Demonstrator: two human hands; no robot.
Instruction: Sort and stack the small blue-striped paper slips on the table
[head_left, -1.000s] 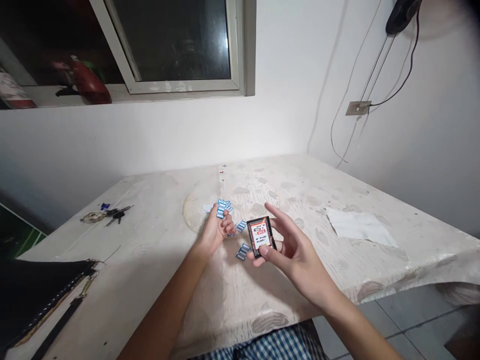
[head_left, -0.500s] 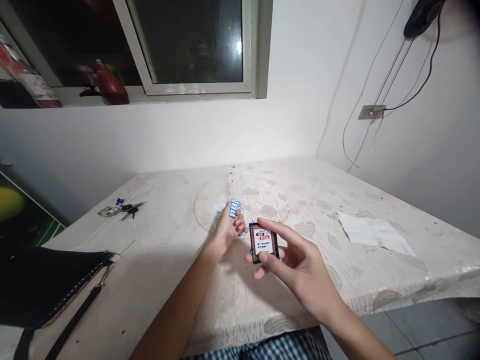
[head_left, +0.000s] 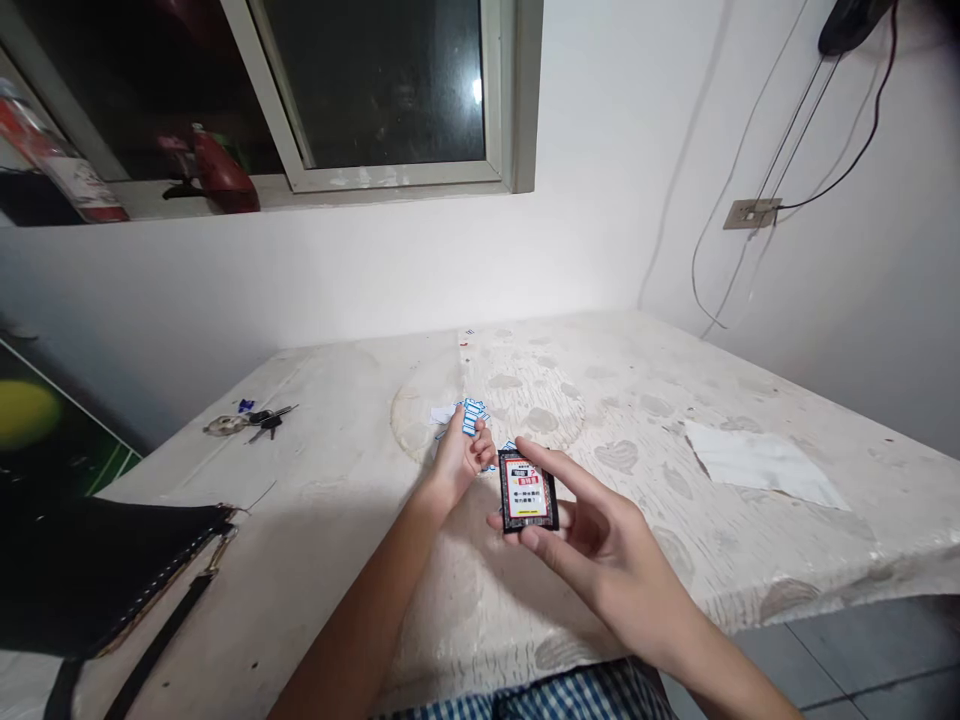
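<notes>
My right hand (head_left: pixel 611 560) grips a small black-edged card (head_left: pixel 526 490) by its top and bottom edges, between fingers and thumb. The card's white and red printed face, with lines of characters, is turned up toward me. Farther off and to its left, my left hand (head_left: pixel 459 458) is closed with its fingers curled. Its thumb lies against small blue-and-white cards (head_left: pixel 472 415), which stick out past the thumb. More blue-and-white pieces show between the two hands, partly hidden. A pale slip of paper (head_left: pixel 442 413) is just left of the left thumb.
A patterned plastic cover lies over the table (head_left: pixel 345 400). Keys (head_left: pixel 264 420) with a charm lie at the left, beyond a black bag (head_left: pixel 105 560) with a strap. A white cloth or paper (head_left: pixel 757 465) lies at the right. Behind are the wall and window (head_left: pixel 375 90).
The black-edged card is tilted a little more toward me, and the right thumb has slid to its lower edge. The left hand has barely moved. The view has shifted slightly.
</notes>
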